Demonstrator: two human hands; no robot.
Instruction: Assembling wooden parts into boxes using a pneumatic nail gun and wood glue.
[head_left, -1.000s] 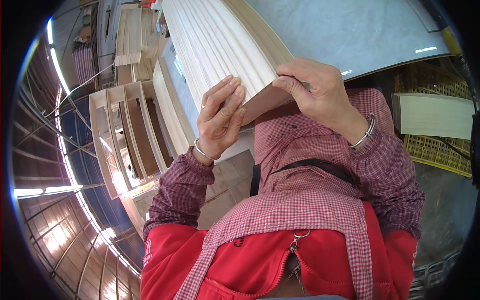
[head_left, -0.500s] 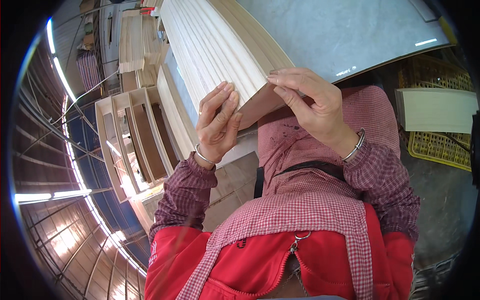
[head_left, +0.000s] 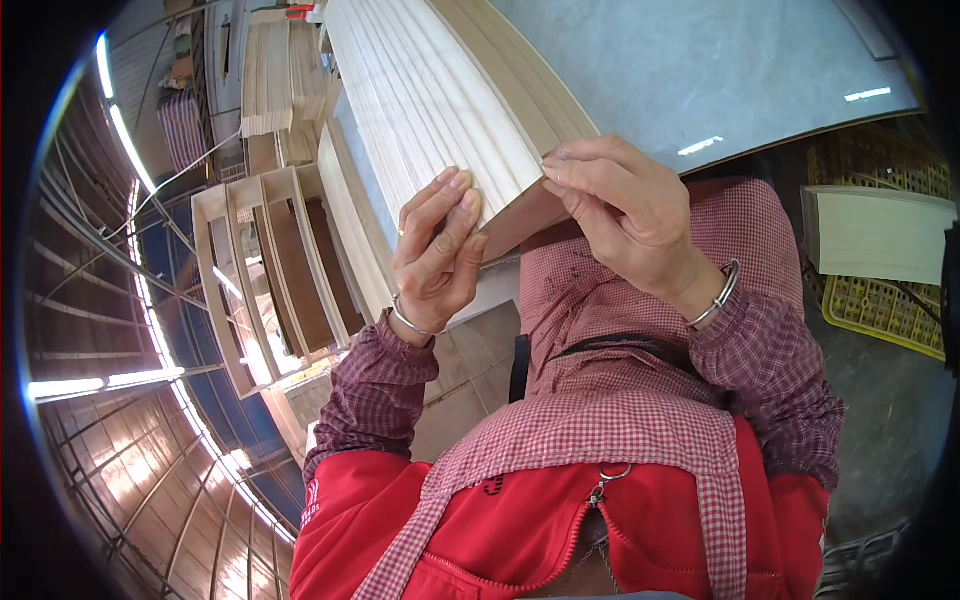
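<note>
A stack of thin, pale wood sheets (head_left: 430, 110) with striped grain stretches away from me, its near end just beyond my lap. My left hand (head_left: 437, 250) is at the near left corner, fingertips on the top sheet and thumb down by the near edge. At the near right corner my right hand (head_left: 632, 215) pinches the top sheet's edge between thumb and fingers. How many sheets lie within either grip is hidden. The brown near face (head_left: 522, 222) of the stack shows between the hands.
The stack lies on a grey, shiny tabletop (head_left: 690, 70). To the left stands an open wooden frame with dividers (head_left: 268, 190), with more stacked boards (head_left: 268, 80) behind it. At right, pale sheets (head_left: 880, 235) lie on a yellow plastic crate (head_left: 885, 315).
The fingers of my right hand have closed from a looser hold into a pinch at the corner. My left hand stays nearly in place. The whole view has shifted slightly.
</note>
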